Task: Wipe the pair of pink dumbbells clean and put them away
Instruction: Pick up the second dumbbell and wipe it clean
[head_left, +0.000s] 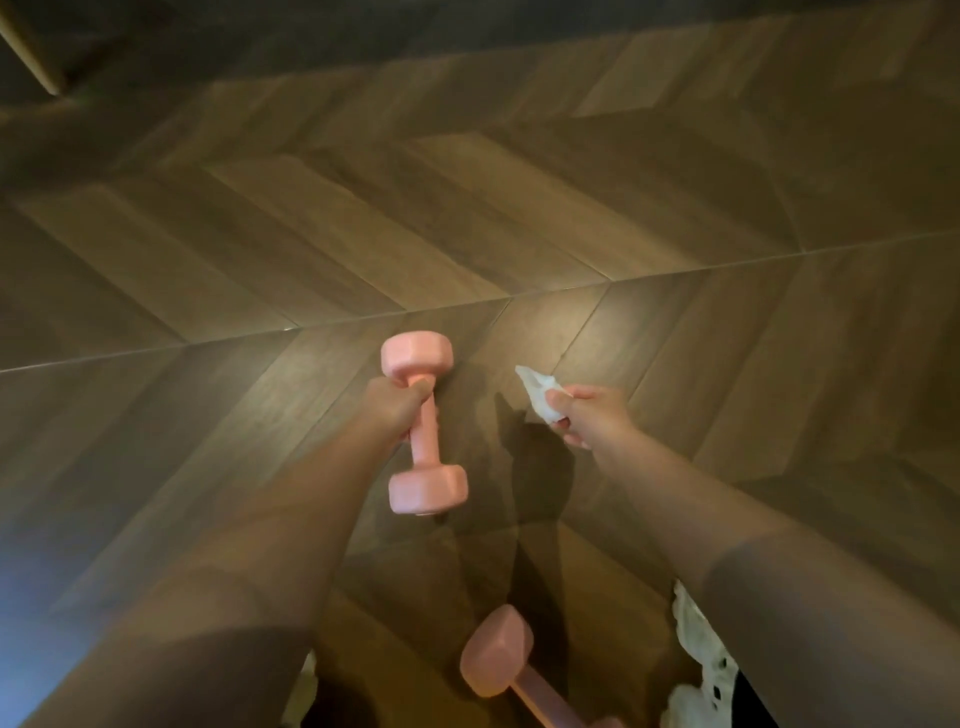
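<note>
A wooden herringbone floor (467, 208) is filling the view. The left hand (397, 410) is wrapping its grip around the handle of a pink dumbbell (423, 423), held above the floor, long axis running away from the person. Just to its right, apart, the right hand (592, 415) is pinching a white wipe (540, 397). The second dumbbell (498, 657) is lying near the person's feet.

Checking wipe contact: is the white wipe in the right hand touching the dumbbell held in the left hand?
Apart. The head view shows bare floor between the white wipe in the right hand and the pink dumbbell gripped by the left hand.
</note>
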